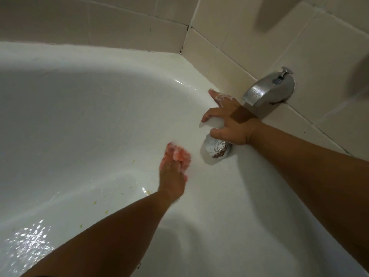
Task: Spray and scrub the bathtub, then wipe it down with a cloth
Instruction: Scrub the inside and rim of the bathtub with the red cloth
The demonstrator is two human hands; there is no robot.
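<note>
The white bathtub (83,120) is wet and sudsy. The left hand (172,172) curls round a blurred pink sponge (180,154), pressing it to the tub wall. It looks soft, soaked and likely slippery, so is best gripped across its back. Just beyond the grip sits the overflow plate (216,146). Past that, the right hand (229,120) braces against the wall with fingers spread, under the spout (267,90).

The bathtub (79,120) filled the left and middle of the view, with the tiled wall (299,47) behind it and along its right end. The spout (268,90) stuck out of that wall at the right, over the tub's end. Just below it, the right hand (229,120) lay spread on the tub's end wall, directly above the overflow plate (216,149). Left of the plate and near it, the left hand (171,176) held a sponge (179,154) against the tub's inner wall. Small specks (106,211) lay on the tub floor left of the left forearm.
</note>
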